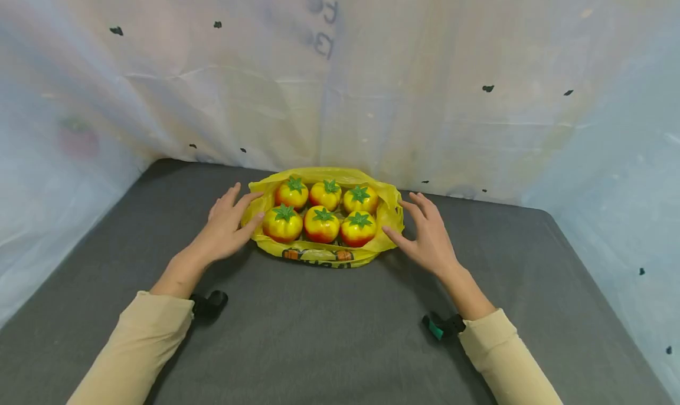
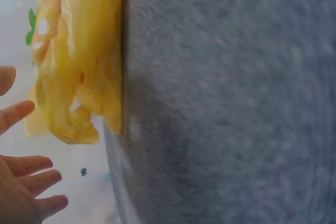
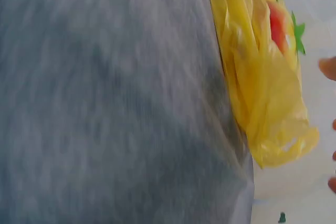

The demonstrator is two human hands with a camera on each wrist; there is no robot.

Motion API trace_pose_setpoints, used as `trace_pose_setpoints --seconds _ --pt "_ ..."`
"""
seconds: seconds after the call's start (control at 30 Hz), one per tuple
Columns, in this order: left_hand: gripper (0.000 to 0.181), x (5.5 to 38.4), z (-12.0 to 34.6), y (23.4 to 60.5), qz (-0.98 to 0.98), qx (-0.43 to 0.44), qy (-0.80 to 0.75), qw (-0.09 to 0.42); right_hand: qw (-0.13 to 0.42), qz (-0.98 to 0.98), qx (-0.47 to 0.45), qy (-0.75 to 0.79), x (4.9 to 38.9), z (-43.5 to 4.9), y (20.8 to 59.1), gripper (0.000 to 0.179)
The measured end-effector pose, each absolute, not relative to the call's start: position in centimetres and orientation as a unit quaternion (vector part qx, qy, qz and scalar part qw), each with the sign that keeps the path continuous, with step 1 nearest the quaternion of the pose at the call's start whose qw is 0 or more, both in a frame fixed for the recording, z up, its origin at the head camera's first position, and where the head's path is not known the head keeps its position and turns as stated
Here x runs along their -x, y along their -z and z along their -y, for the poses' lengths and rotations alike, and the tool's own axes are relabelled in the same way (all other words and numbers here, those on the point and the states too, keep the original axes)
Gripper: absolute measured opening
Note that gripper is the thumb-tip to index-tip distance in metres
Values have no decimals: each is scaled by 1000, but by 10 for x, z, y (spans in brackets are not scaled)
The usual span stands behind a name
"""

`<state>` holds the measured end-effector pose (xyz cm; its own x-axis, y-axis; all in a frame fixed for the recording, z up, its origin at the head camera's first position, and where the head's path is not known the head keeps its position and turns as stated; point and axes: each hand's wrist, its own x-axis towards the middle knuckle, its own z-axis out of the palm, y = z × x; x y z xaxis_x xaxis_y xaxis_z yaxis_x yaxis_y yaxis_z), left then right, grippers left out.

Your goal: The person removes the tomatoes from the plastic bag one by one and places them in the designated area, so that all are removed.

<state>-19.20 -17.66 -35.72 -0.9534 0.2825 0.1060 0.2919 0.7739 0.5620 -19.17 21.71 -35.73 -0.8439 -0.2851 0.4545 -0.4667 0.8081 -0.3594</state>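
A yellow plastic bag (image 1: 326, 257) lies spread wide at its mouth near the far side of the table. Inside it sit several glossy yellow-and-red tomatoes (image 1: 321, 225) in two rows, each topped by a green star-shaped calyx. At the bag's left end is my left hand (image 1: 225, 223), fingers spread and fingertips right at the rim. My right hand (image 1: 427, 239) is at the opposite end, fingers apart, thumb overlapping the rim in the head view. In the left wrist view, spread fingers (image 2: 34, 182) show beside the crumpled bag end; the right wrist view catches only fingertips (image 3: 328, 68).
Dark grey cloth covers the table (image 1: 319, 334). Pale sheeting (image 1: 398, 98) with black marks rises behind it and along both sides, close behind the bag. Dark straps (image 1: 209, 304) sit at both wrists, by the beige sleeves.
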Motion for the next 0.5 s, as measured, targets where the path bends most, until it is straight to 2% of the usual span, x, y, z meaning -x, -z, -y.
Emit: trace_pose_setpoints --seconds 0.1,0.27,0.5 --pt "53 196 179 362 928 154 340 9 213 912 -219 -272 192 -209 357 54" --pt "52 201 183 367 910 146 388 -4 228 885 -239 -327 195 -197 357 48" --pt "57 206 185 369 881 90 459 -63 178 876 -230 -385 199 -183 358 48"
